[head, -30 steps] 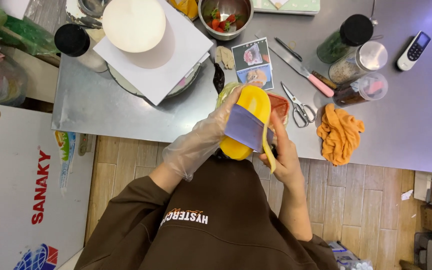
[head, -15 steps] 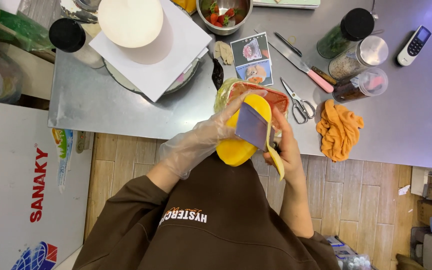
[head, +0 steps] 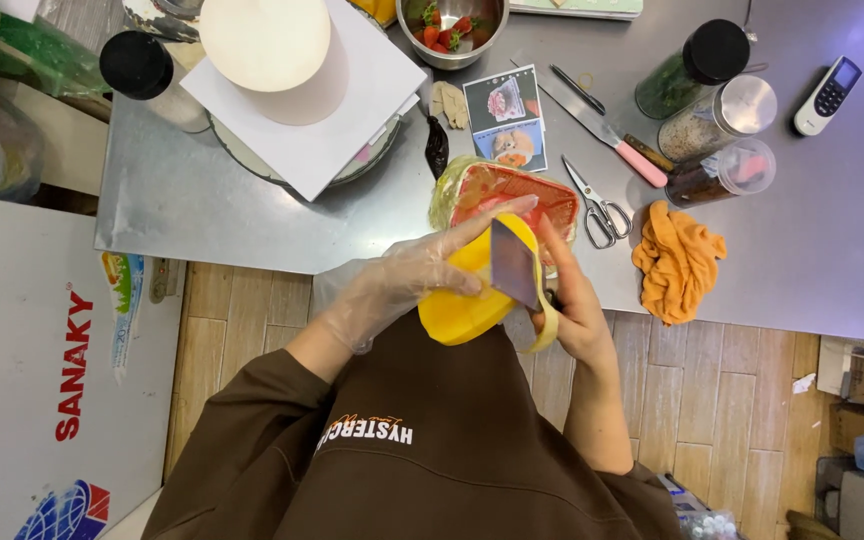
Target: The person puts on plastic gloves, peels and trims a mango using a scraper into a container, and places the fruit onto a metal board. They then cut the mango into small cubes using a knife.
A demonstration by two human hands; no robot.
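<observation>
Mango (head: 457, 305) gripped by gloved left hand (head: 402, 285); blade (head: 514, 265), held in right hand (head: 570, 310), moved lower since earlier; peel strip (head: 549, 325) lengthened.

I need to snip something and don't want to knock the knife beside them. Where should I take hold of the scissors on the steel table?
Take the scissors by their finger loops, which lie toward the table's near edge, blades pointing away. Come from the near side; the pink-handled knife lies beyond, and the orange cloth sits just to their right.

A red-rimmed plastic package (head: 512, 195) lies just beyond the fingers (head: 497, 215); two photo labels (head: 505, 130) farther off; a white handset screen (head: 845, 73) far right.
</observation>
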